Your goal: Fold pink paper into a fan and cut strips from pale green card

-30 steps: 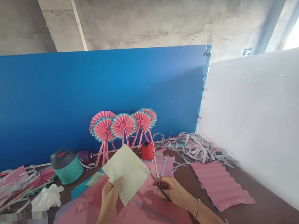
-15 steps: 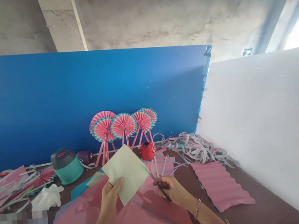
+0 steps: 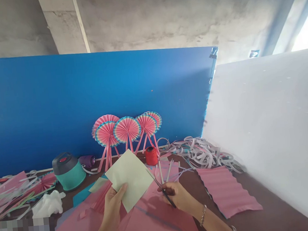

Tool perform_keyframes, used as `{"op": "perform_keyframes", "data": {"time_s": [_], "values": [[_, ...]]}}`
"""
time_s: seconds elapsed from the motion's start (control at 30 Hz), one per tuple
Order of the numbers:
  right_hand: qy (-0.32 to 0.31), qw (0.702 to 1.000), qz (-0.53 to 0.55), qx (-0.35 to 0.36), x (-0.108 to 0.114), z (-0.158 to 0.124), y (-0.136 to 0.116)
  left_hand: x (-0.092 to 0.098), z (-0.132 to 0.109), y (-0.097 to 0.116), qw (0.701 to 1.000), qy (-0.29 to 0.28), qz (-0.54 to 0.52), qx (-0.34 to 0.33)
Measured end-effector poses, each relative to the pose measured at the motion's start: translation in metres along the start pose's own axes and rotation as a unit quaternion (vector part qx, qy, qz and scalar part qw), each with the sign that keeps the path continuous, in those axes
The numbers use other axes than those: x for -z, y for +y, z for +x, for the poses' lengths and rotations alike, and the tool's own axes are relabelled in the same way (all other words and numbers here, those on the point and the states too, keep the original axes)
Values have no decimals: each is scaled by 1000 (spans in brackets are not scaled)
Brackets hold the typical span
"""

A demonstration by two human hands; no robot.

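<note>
My left hand (image 3: 115,201) pinches the lower left part of a pale green paper square (image 3: 131,178), thumb on top, and keeps it raised over the pink sheets (image 3: 157,219). In my right hand (image 3: 177,196) are dark-handled scissors (image 3: 164,192), their tips at the right edge of the green paper. Whether the blades touch or cut the paper is too small to tell. Behind the paper stands a red thread spool (image 3: 151,156). Pink pleated paper fans (image 3: 127,129) with blue edges lean on the blue board.
A teal container (image 3: 69,172) with a dark lid stands at the left, near white crumpled material (image 3: 49,204) and paper strips. Curled strips (image 3: 204,152) are heaped at the back right. A wavy pink sheet (image 3: 229,191) lies at the right.
</note>
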State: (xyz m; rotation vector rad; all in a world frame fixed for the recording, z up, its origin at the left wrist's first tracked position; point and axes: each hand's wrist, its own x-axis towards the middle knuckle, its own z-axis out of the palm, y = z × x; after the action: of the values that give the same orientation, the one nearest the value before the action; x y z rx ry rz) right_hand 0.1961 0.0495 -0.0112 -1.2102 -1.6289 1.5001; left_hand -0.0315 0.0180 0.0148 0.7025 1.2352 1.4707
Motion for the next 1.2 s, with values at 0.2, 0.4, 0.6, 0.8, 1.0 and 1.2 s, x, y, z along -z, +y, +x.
{"op": "perform_keyframes", "data": {"time_s": [0.2, 0.4, 0.6, 0.8, 1.0, 1.2], "values": [[-3, 1000, -10, 24, -1, -1, -2, 0, 0, -1, 1000, -10, -2, -1], [-6, 999, 22, 23, -2, -2, -2, -4, -4, 1, 1000, -17, 6, 10], [-5, 999, 42, 30, -3, -1, -3, -3, -1, -7, 999, -48, 6, 8], [-5, 998, 37, 49, -3, -2, -9, -4, -3, -9, 998, -62, 16, 18], [2, 999, 39, 32, -3, -3, -9, -3, -2, -9, 997, -69, -3, 24], [2, 999, 39, 32, -2, -3, -9, -1, -2, -9, 997, -68, 4, 28]]}}
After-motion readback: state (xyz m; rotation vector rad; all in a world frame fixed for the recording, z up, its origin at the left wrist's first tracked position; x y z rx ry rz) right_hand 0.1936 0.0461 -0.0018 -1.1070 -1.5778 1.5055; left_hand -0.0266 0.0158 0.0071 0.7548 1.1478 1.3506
